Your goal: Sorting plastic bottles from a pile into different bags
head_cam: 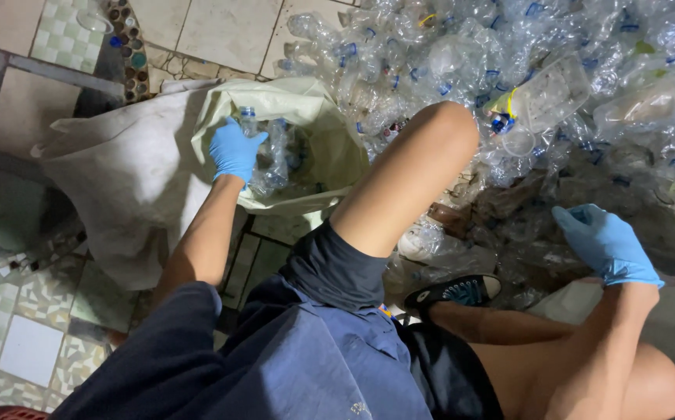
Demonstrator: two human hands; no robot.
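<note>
bottles: a big heap of clear plastic bottles with blue caps, upper right of the frame
sack: a pale open bag, upper left, with clear bottles inside
tub: a clear plastic box on the heap, top right

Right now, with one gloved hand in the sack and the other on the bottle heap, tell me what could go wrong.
The left hand holds a clear bottle right at the rim of the pale sack; the floppy rim could fold and the bottle fall outside.
The right hand rests on the loose bottle pile; pulling one out may send others sliding toward the black shoe.
Crushed plastic edges could tear the thin gloves.
</note>
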